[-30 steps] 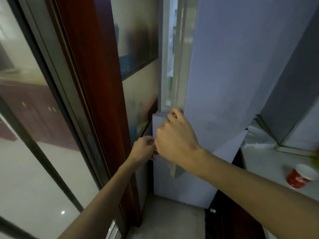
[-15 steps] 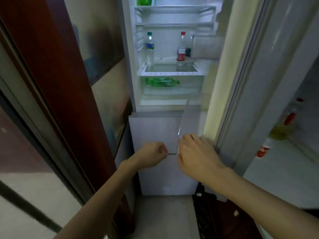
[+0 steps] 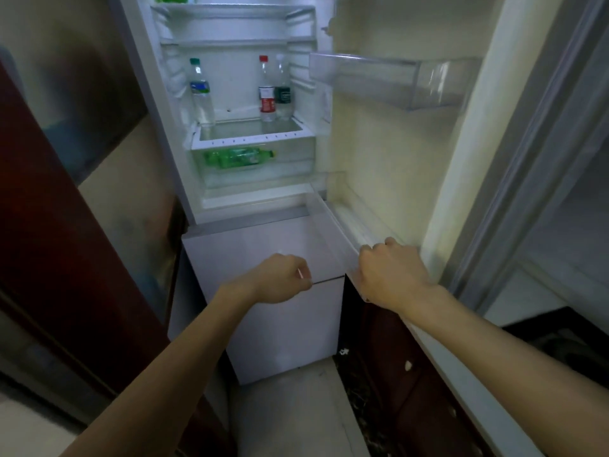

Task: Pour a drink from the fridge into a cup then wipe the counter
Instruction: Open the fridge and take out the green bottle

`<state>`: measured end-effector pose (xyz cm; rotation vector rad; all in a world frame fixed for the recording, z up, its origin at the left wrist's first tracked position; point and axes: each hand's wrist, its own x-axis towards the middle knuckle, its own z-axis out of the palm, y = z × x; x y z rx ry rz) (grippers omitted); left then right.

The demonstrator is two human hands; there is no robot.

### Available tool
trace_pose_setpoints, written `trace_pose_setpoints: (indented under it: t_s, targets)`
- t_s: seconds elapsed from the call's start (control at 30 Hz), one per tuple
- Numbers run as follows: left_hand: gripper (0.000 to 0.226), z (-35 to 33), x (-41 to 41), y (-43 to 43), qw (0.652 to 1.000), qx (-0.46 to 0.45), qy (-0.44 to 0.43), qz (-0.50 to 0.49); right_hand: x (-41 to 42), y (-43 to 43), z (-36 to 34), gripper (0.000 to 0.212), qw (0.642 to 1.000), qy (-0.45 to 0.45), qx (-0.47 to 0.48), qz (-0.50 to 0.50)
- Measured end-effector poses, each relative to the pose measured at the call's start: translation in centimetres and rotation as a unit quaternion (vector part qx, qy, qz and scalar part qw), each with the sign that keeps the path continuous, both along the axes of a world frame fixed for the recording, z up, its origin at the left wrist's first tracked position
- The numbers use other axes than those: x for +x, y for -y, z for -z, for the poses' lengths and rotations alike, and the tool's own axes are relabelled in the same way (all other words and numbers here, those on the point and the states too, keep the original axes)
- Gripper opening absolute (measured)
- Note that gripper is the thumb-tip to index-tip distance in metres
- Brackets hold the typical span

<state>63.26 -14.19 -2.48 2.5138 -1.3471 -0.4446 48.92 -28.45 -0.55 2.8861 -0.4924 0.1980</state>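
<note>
The fridge door stands open. The right hand grips its lower edge; the left hand is clenched, holding nothing. Bottles stand on the inner shelf. Risk: releasing the door may let it swing shut; a hasty reach could topple neighbouring bottles.

The fridge stands open far ahead, its door swung to the right. On its shelf, one bottle stands left and two right; another bottle lies in the drawer below.
</note>
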Motion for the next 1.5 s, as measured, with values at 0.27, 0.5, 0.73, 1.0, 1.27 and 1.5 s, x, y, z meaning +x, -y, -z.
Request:
trace_pose_setpoints:
  t_s: [0.27,0.5,0.73,1.0,1.27,1.5]
  targets:
    - [0.025,-0.9,-0.9,3.0,0.999,0.027,0.009,0.04,-2.7,4.1,-0.1,0.013,0.999,0.021,0.004,0.041]
    - [0.027,-2.9,-2.0,5.1,0.999,0.023,0.026,0.032,-2.6,6.8,-1.8,0.014,0.997,-0.019,0.017,0.071]
    - [0.027,-4.5,-2.1,4.6,0.998,0.042,0.033,-0.016,-0.4,8.0,-2.9,0.021,0.998,-0.014,0.063,0.01]
    - [0.029,-6.1,-1.3,2.9,0.99,0.113,0.028,-0.08,3.7,9.5,-1.3,0.044,0.944,-0.268,0.166,-0.102]
    - [0.03,-7.3,2.2,0.6,0.986,0.112,0.033,-0.115,8.9,9.6,-1.5,0.043,0.946,-0.23,0.183,-0.139]
    - [0.032,-6.3,9.4,0.1,0.982,0.1,0.079,-0.142,15.4,8.8,-3.4,0.042,0.955,-0.196,0.176,-0.138]
